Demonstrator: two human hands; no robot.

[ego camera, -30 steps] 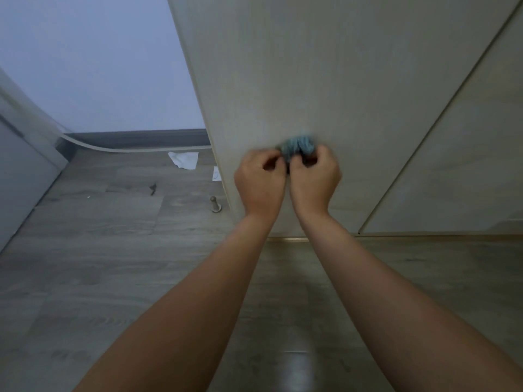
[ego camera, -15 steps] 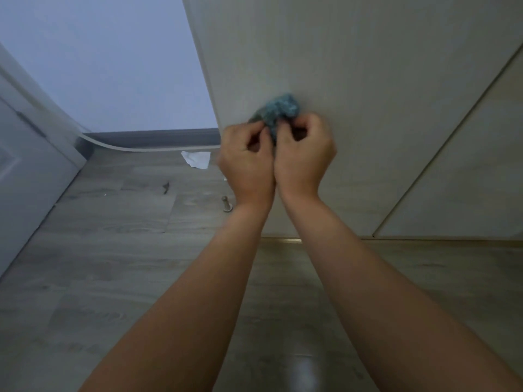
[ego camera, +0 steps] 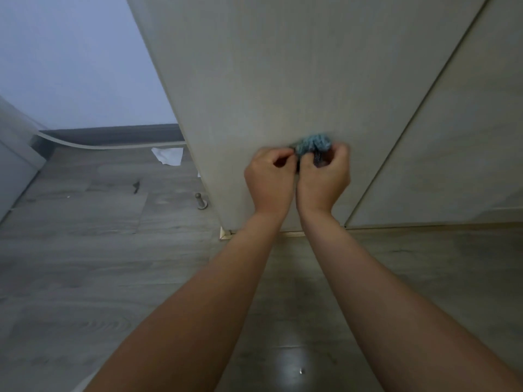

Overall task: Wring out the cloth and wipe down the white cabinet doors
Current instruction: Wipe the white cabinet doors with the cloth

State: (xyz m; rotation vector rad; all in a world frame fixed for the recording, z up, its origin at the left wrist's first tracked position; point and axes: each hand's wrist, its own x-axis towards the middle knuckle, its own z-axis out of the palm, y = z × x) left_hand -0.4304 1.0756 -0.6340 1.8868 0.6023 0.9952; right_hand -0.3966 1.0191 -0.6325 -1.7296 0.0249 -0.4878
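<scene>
Nubby blue cloth point(ego camera: 313, 144), matt pale wood-grain cabinet door point(ego camera: 283, 80), glossy grey wood-look floor point(ego camera: 85, 264), metal doorstop point(ego camera: 201, 200)

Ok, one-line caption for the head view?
Both hands, left and right, grip a bunched blue cloth against the cabinet door.

Grey wood-look floor point(ego camera: 85, 278) under a pale bluish wall point(ego camera: 70, 58).
Dark grey skirting board point(ego camera: 113, 134) along the foot of the wall, a pale curved strip point(ego camera: 113, 146) just in front of it. White scrap of paper point(ego camera: 167, 155) lying on the planks near the skirting. Small metal door stop point(ego camera: 201, 201) standing upright on the floor, a small dark speck point(ego camera: 136, 186) left of it. Light panel edge point(ego camera: 14, 165) at far left. Bright glare patch point(ego camera: 288, 369) on the floor near the bottom edge. Dim, even lighting throughout.
</scene>
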